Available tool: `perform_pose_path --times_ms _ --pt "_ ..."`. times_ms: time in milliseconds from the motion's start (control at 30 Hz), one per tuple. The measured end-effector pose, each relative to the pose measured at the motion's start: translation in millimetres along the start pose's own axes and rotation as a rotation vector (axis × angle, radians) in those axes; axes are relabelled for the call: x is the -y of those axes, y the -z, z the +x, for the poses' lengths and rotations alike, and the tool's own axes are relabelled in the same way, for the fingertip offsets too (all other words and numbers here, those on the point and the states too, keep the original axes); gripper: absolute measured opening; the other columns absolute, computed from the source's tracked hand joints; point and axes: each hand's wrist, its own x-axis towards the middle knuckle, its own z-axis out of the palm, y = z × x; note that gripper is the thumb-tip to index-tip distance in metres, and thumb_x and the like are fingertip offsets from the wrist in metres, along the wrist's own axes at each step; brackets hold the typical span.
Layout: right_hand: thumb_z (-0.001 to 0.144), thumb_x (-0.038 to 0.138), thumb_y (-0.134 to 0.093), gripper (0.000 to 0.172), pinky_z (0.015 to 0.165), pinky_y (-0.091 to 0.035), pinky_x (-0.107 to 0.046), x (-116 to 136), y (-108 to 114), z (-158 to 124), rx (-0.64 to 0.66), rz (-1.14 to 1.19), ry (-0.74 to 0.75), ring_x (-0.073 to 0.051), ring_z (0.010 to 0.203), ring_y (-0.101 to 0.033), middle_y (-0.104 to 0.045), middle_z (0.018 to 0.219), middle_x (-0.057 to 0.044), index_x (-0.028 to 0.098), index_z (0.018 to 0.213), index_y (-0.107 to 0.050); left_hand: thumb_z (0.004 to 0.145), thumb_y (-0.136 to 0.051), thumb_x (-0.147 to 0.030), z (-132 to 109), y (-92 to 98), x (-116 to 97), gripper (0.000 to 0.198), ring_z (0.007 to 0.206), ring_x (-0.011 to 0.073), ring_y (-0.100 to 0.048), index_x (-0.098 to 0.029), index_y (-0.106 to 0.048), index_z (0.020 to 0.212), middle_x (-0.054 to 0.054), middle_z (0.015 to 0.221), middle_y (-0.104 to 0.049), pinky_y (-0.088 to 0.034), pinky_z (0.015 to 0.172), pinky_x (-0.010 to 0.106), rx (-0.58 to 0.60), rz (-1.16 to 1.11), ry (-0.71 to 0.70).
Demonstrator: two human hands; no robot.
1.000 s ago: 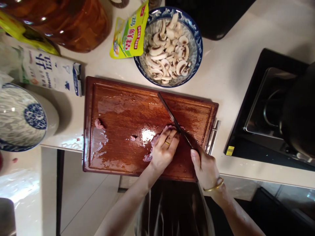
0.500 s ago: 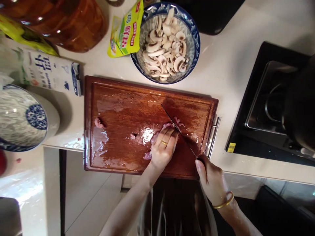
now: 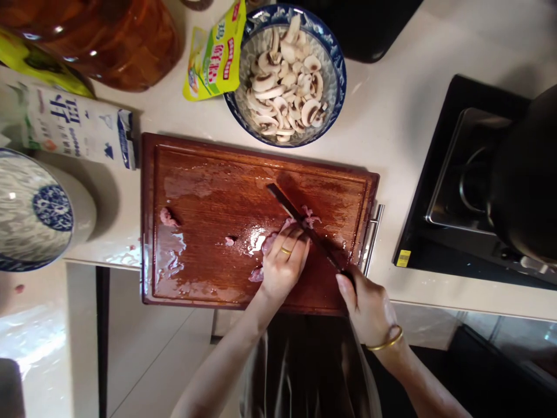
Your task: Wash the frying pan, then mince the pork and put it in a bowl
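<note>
Perhaps slick meat (image 3: 256, 275) pinned by the left hand (image 3: 284, 268) slips, and the knife (image 3: 319, 242) clasped in the right hand (image 3: 369, 305) nicks fingers (image 3: 293, 248).

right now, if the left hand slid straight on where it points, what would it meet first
Most likely the long, dark metal knife, whose blade slants across just ahead of the left hand, which rests on pink, shiny raw meat; the blade's height is hard to judge from this view.

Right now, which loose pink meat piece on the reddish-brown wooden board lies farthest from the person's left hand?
The pink lump by the board's left edge; the smaller pink scrap lies nearer the left hand, and pink strips lie nearest.
</note>
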Motion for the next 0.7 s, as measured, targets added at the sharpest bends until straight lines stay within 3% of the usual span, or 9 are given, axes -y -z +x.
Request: perform_pose_path --times_ms 200,367,700 --pt "0.096 0.043 -0.025 0.045 0.046 -0.040 -0.024 -14 19 1 -0.024 0.203 -0.052 -0.016 0.047 -0.060 -0.066 0.061 -0.005 0.017 0.090 -0.062 0.082 -0.061 -0.012 -5 2.7 0 0.037 0.115 0.0215 -0.057 -0.016 -0.057 0.118 0.010 0.113 -0.066 -0.048 0.099 0.037 -0.024 -0.054 -0.022" --pt "0.096 0.042 -0.028 0.041 0.047 -0.041 -0.025 -8 15 -12 -0.029 0.155 0.030 -0.018 0.052 -0.064 -0.068 0.064 -0.005 0.017 0.090 -0.061 0.080 -0.061 -0.007 -6 3.5 0 0.029 0.109 0.0203 -0.059 -0.015 -0.061 0.108 0.008 0.108 -0.067 -0.049 0.096 0.037 -0.060 -0.061 0.006" --pt "0.096 0.043 -0.027 0.043 0.047 -0.040 -0.025 1 9 -15 0.064 0.086 0.002 -0.018 0.051 -0.063 -0.066 0.060 -0.005 0.018 0.089 -0.061 0.083 -0.057 -0.011 -2 0.3 0 0.016 0.110 0.0214 -0.060 -0.015 -0.063 0.098 0.009 0.103 -0.069 -0.050 0.093 0.036 -0.054 -0.038 0.015"
